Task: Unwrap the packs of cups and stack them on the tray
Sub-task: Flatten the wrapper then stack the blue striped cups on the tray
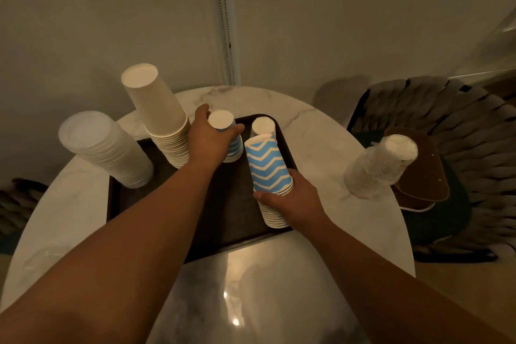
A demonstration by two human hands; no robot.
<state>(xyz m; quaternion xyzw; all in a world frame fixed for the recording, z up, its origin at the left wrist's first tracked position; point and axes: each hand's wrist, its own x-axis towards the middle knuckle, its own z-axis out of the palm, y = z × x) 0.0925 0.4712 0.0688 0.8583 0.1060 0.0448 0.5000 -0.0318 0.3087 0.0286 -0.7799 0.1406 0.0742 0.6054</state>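
Observation:
A dark tray (pixel 223 212) lies on the round marble table (pixel 329 131). My left hand (pixel 209 139) grips a short stack of blue zigzag cups (pixel 233 148) standing upside down at the tray's far middle. My right hand (pixel 293 198) holds a taller stack of blue zigzag cups (pixel 269 167) near the tray's right edge, tilted slightly. Behind it another upside-down cup stack (pixel 262 127) shows mostly its white base. A tall white paper cup stack (pixel 159 114) and a clear plastic cup stack (pixel 106 148) stand on the tray's left side.
A wrapped pack of clear cups (pixel 379 167) stands on the table to the right of the tray. A woven chair (pixel 460 134) holding a brown object (pixel 418 176) is at the right. A wall is close behind the table.

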